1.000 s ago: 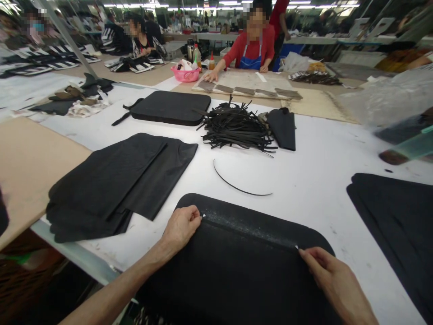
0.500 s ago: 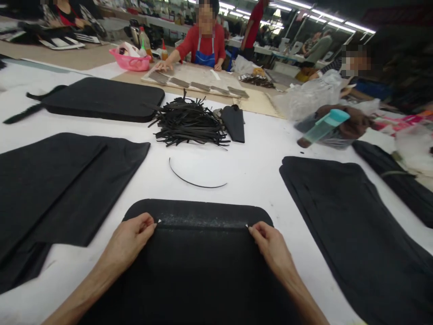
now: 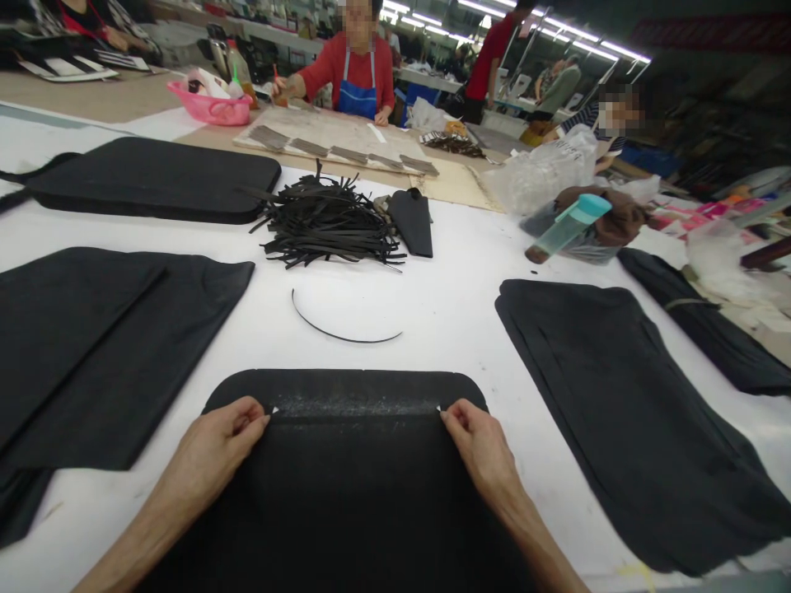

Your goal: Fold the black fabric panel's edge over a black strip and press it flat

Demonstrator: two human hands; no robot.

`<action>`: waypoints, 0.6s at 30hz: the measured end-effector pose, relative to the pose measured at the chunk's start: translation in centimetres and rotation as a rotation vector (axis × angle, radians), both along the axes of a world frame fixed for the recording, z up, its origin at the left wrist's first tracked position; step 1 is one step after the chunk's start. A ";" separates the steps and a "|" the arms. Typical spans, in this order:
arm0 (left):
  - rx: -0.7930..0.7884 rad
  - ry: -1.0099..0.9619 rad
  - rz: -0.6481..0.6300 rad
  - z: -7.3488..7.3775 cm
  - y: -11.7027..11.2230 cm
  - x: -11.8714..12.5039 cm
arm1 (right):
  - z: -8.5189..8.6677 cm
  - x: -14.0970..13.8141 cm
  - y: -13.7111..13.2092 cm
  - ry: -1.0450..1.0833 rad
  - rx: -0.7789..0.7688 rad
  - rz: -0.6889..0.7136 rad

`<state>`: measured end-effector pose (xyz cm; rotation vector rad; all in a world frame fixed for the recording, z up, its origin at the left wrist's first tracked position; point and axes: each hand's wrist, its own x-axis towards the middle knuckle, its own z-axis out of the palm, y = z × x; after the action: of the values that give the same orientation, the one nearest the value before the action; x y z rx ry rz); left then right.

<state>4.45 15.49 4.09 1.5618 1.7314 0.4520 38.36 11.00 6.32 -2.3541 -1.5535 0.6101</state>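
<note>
A black rounded panel (image 3: 346, 387) lies on the white table (image 3: 451, 321) right in front of me, with a second black layer (image 3: 352, 486) on top of it, its far edge along a shiny strip. My left hand (image 3: 219, 441) pinches the left end of that edge, fingers closed. My right hand (image 3: 479, 445) pinches the right end the same way. A small white tip shows at each pinch.
Stacked black fabric pieces (image 3: 105, 338) lie at left, another stack (image 3: 618, 395) at right. A loose curved black strip (image 3: 343, 329), a heap of black strips (image 3: 325, 222) and a black pad (image 3: 154, 177) lie further back. A person in red (image 3: 355, 66) works across the table.
The view has swung to the right and settled squarely over the panel. Both hands keep their pinch on the top layer's far edge, now level with each other.
</note>
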 end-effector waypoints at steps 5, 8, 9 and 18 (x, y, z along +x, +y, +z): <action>0.023 0.069 -0.054 0.6 -0.1 0.2 | 0.0 -0.3 -0.2 -0.022 -0.034 0.002; 0.038 0.120 -0.060 1.1 -0.2 0.5 | -0.2 -0.1 -0.3 -0.034 -0.061 0.008; 0.039 0.144 -0.063 1.3 -0.1 0.6 | -0.3 0.1 -0.3 -0.042 -0.068 0.016; 0.055 0.434 -0.096 2.5 -1.0 1.4 | -0.5 -0.6 -0.5 -0.080 -0.018 -0.018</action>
<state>5.84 14.51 6.64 1.8759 1.9614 0.1155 37.74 10.51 5.86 -2.4315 -1.5645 0.5344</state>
